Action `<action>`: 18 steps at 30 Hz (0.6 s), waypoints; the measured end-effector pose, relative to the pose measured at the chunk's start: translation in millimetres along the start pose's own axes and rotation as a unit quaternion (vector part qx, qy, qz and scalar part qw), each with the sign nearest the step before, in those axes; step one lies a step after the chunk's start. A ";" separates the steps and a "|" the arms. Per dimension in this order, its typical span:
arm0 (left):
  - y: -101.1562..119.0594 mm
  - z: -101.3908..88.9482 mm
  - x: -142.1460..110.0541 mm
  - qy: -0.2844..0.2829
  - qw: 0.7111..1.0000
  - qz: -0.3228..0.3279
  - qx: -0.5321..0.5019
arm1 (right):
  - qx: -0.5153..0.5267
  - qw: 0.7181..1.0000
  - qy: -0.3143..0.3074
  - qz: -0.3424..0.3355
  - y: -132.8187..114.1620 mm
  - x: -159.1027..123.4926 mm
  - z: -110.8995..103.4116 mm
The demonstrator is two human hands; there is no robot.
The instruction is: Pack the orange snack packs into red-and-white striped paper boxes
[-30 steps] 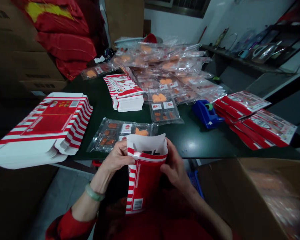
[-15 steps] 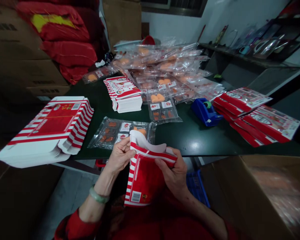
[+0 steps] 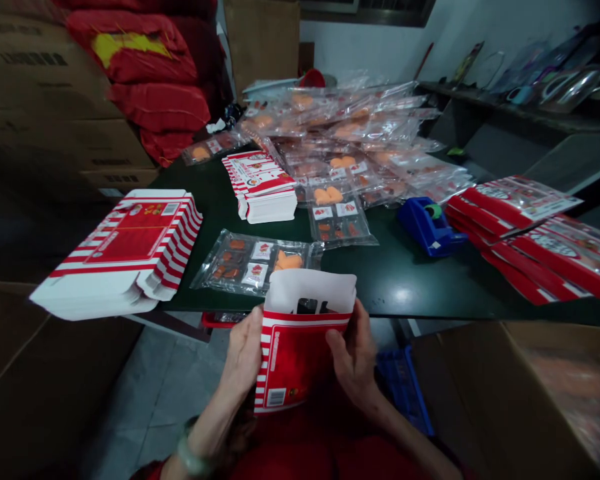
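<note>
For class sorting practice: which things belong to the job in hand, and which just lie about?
Likely the job's:
red-and-white striped cardboard box
matching flat boxes
clear plastic packs

Probably lying about:
silver metal kettle
bulky red sacks

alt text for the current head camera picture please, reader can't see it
A person's left hand and right hand hold a red-and-white box, its top open, beside a dark green table. On the table are a stack of striped cartons, a heap of clear packets and a blue tape dispenser.
</note>
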State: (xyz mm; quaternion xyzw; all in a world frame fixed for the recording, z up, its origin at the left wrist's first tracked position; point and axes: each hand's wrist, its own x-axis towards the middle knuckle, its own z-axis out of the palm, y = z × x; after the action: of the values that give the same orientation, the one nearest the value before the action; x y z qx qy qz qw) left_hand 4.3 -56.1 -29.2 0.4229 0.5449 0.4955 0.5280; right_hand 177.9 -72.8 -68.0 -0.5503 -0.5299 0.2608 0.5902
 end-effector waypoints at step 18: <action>-42.7 13.3 -15.4 0.038 0.997 -0.014 -0.073 | -0.035 0.999 -0.001 0.024 -13.9 -5.9 7.3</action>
State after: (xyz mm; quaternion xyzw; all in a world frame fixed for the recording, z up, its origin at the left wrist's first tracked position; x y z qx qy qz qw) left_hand 21.5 -76.4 -68.3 0.3563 0.5330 0.5423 0.5430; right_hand 165.6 -78.9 -58.4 -0.5826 -0.5260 0.2571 0.5637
